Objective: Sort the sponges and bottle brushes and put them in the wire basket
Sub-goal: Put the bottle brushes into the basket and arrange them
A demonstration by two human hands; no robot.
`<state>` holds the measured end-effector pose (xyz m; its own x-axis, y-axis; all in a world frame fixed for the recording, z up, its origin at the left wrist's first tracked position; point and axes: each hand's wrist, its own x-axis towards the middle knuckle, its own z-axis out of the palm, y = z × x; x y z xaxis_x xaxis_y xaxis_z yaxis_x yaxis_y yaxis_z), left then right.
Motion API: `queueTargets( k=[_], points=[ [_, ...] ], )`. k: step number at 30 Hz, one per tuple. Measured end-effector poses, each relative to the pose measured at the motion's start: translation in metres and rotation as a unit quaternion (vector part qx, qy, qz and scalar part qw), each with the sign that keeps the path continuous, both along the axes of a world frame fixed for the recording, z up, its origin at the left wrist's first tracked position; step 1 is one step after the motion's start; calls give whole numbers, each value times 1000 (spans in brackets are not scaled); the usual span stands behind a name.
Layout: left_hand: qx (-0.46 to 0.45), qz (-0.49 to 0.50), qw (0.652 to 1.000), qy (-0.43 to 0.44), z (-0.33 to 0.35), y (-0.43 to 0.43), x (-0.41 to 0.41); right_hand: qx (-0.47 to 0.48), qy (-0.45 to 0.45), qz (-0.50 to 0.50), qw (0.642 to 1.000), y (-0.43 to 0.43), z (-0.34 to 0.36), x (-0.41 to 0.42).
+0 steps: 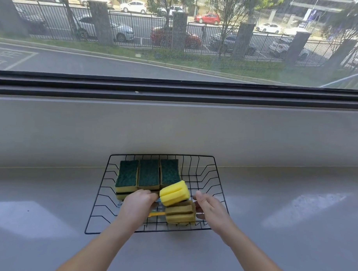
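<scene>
A black wire basket (205, 172) sits on the grey counter. Three green-topped yellow sponges (148, 176) lie side by side along its back left. My left hand (138, 205) grips the handle of a bottle brush with a yellow foam head (174, 193), lifted over the basket's middle. Under the foam head, two sponges (180, 213) stand on their sides, and my right hand (209, 209) holds them from the right. A yellow handle (156, 214) of another brush shows low between my hands.
The grey counter (293, 210) spreads wide on both sides of the basket, with sun patches on it. Behind the basket rises a low grey wall (174, 131) up to a dark window frame. Outside are a road and parked cars.
</scene>
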<state>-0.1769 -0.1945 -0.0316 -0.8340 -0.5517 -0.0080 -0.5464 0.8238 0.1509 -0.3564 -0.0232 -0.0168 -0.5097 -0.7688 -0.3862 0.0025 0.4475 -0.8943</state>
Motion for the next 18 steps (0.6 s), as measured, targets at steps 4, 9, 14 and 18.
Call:
queueTargets(
  k=[4,9,14,18],
  points=[
    [8,30,999,10,-1,0,3,10,17,-1,1000,3,3,-2],
    [31,75,986,145,9,8,23,26,55,-5,998,10,6,-1],
    [109,65,977,170,6,29,32,64,157,13,985,10,12,7],
    [111,68,987,97,2,36,20,71,228,36,970,4,16,17]
  ],
)
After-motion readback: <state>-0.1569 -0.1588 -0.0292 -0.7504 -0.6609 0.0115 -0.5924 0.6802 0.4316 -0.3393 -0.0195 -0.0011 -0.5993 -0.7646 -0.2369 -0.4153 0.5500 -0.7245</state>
